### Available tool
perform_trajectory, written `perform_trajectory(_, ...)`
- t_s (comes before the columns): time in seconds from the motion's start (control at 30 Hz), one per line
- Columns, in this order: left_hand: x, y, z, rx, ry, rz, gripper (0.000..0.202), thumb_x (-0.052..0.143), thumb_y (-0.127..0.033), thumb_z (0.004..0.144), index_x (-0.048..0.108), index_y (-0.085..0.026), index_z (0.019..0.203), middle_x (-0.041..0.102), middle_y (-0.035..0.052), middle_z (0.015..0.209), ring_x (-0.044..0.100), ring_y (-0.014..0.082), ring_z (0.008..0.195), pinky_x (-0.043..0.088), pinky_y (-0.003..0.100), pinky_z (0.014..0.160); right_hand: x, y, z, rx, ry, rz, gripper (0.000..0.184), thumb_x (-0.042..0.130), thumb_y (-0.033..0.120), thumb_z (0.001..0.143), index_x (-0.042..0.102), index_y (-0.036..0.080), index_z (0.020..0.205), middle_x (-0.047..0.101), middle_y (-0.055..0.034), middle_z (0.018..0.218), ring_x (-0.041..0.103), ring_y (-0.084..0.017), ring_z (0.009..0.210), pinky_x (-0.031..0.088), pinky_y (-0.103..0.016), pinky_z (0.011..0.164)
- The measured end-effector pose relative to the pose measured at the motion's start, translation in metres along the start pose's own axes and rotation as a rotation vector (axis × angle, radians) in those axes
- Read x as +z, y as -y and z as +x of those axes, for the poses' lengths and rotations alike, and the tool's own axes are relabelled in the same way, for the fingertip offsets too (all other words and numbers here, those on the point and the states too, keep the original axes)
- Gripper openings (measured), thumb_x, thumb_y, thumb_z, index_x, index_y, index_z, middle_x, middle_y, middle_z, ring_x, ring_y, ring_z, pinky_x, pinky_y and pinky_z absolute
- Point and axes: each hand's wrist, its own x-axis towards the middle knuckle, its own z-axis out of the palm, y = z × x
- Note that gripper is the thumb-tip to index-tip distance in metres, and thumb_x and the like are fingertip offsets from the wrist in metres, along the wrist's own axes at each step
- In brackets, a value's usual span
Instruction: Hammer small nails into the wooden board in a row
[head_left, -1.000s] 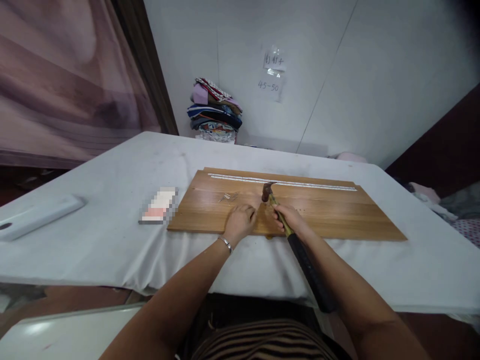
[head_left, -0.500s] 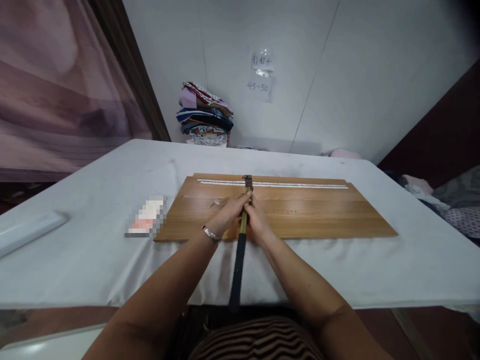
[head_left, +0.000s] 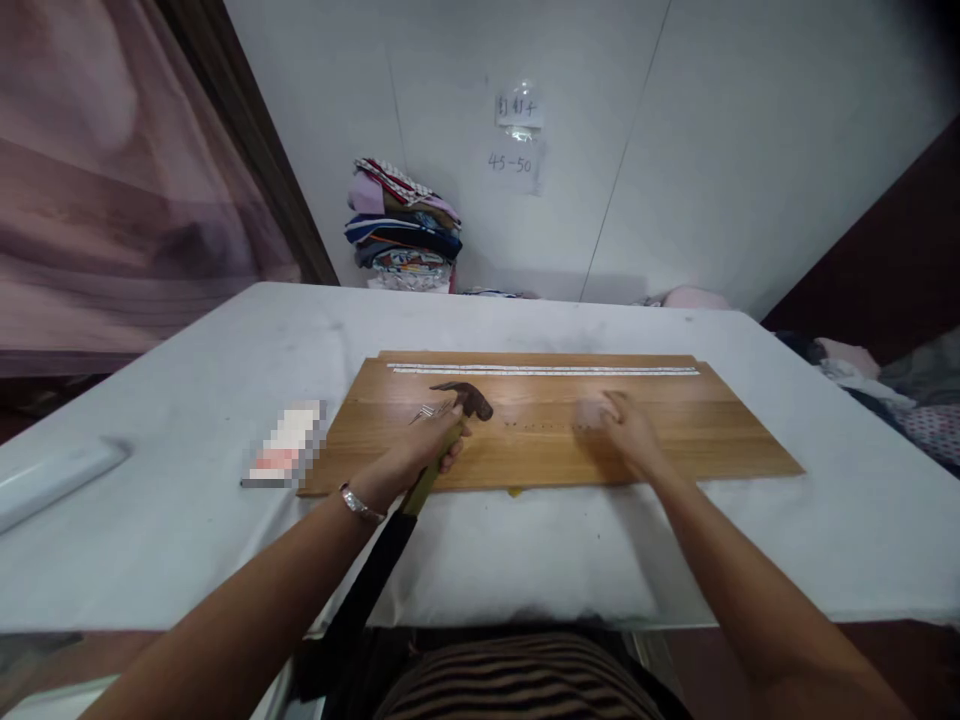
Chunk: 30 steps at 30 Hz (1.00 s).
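Note:
My left hand [head_left: 424, 445] grips a claw hammer [head_left: 420, 490] by the upper handle, close under its dark metal head. The hammer slants over the board's left part, its black grip running down toward my body. Several loose nails [head_left: 427, 411] lie on the wooden board [head_left: 712, 430] just behind that hand. My right hand [head_left: 630, 432] is above the board, right of a row of small marks or nails [head_left: 536, 425]. Its fingers are bent and blurred, and whether anything is between them does not show.
Two white measuring strips [head_left: 540, 370] run along the board's far edge. A pixelated flat object [head_left: 285, 445] lies left of the board on the white-covered table [head_left: 165, 400]. Folded clothes [head_left: 405, 220] are stacked by the wall. A white cylindrical object [head_left: 60, 475] is at far left.
My hands, together on the hammer before, are now apart. The left has moved left with the hammer, its head turned sideways. The right has let go and moved right over the board.

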Motion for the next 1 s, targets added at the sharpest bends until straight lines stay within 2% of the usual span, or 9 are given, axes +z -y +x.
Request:
perform_trajectory(0.07, 0.005, 0.000, 0.000, -0.036, 0.008, 0.037, 0.050, 0.052, -0.066, 0.097, 0.059, -0.016, 0.095, 0.051, -0.0039, 0.057, 0.039, 0.0074, 0.040, 0.030, 0.019, 0.040, -0.021, -0.025, 0.011, 0.063, -0.141, -0.245, 0.059, 0.055, 0.036, 0.093, 0.060, 0.016, 0.147, 0.058, -0.0198, 0.152, 0.047, -0.041, 0.143, 0.042, -0.057, 0.115)
perform_trajectory(0.13, 0.012, -0.001, 0.001, -0.015, 0.022, 0.077, 0.046, 0.052, -0.062, 0.098, 0.060, -0.017, 0.100, 0.052, -0.0034, 0.059, 0.039, 0.0077, 0.040, 0.029, 0.019, 0.039, -0.029, -0.043, 0.013, 0.147, -0.181, -0.413, 0.060, 0.046, 0.037, 0.098, 0.054, 0.011, 0.151, 0.051, -0.0238, 0.158, 0.039, -0.043, 0.148, 0.036, -0.062, 0.117)
perform_trajectory(0.23, 0.022, -0.004, 0.002, 0.028, 0.042, 0.109, 0.041, 0.050, -0.058, 0.100, 0.060, -0.018, 0.102, 0.054, -0.0030, 0.061, 0.039, 0.0075, 0.039, 0.029, 0.019, 0.039, -0.022, -0.060, 0.007, 0.248, -0.125, -0.554, 0.058, 0.033, 0.042, 0.104, 0.054, 0.012, 0.149, 0.051, -0.0249, 0.158, 0.039, -0.041, 0.149, 0.034, -0.065, 0.116)
perform_trajectory(0.33, 0.030, -0.006, 0.006, 0.020, 0.013, 0.138, 0.040, 0.042, -0.052, 0.103, 0.059, -0.017, 0.097, 0.053, -0.0030, 0.058, 0.038, 0.0075, 0.038, 0.030, 0.020, 0.039, -0.011, -0.068, 0.003, 0.291, -0.061, -0.624, 0.061, 0.025, 0.047, 0.106, 0.055, 0.017, 0.150, 0.048, -0.0221, 0.160, 0.038, -0.038, 0.150, 0.030, -0.064, 0.118)
perform_trajectory(0.47, 0.035, -0.007, 0.011, 0.043, -0.022, 0.195, 0.038, 0.042, -0.049, 0.104, 0.059, -0.018, 0.094, 0.051, -0.0039, 0.056, 0.039, 0.0074, 0.037, 0.031, 0.020, 0.039, -0.007, -0.071, 0.003, 0.302, -0.053, -0.642, 0.063, 0.024, 0.049, 0.107, 0.053, 0.019, 0.153, 0.043, -0.0201, 0.165, 0.037, -0.036, 0.151, 0.028, -0.062, 0.120)
perform_trajectory(0.6, 0.038, -0.008, 0.014, 0.060, -0.047, 0.279, 0.037, 0.044, -0.049, 0.104, 0.060, -0.017, 0.094, 0.051, -0.0041, 0.056, 0.039, 0.0073, 0.036, 0.030, 0.021, 0.039, -0.010, -0.067, 0.003, 0.293, -0.052, -0.634, 0.063, 0.025, 0.049, 0.106, 0.054, 0.019, 0.152, 0.046, -0.0210, 0.163, 0.039, -0.036, 0.150, 0.029, -0.062, 0.119)
perform_trajectory(0.83, 0.037, 0.002, 0.028, 0.059, -0.046, 0.339, 0.042, 0.044, -0.054, 0.103, 0.062, -0.017, 0.097, 0.053, -0.0035, 0.059, 0.040, 0.0079, 0.038, 0.031, 0.021, 0.039, -0.009, -0.063, 0.002, 0.302, -0.052, -0.623, 0.063, 0.023, 0.049, 0.106, 0.055, 0.018, 0.151, 0.045, -0.0205, 0.164, 0.038, -0.036, 0.151, 0.029, -0.061, 0.120)
perform_trajectory(1.0, 0.040, -0.005, 0.020, 0.056, -0.051, 0.363, 0.044, 0.047, -0.058, 0.101, 0.063, -0.017, 0.095, 0.052, -0.0036, 0.058, 0.040, 0.0079, 0.039, 0.030, 0.022, 0.040, -0.009, -0.062, 0.001, 0.298, -0.057, -0.605, 0.062, 0.024, 0.049, 0.106, 0.058, 0.018, 0.148, 0.046, -0.0212, 0.162, 0.038, -0.037, 0.151, 0.030, -0.061, 0.119)
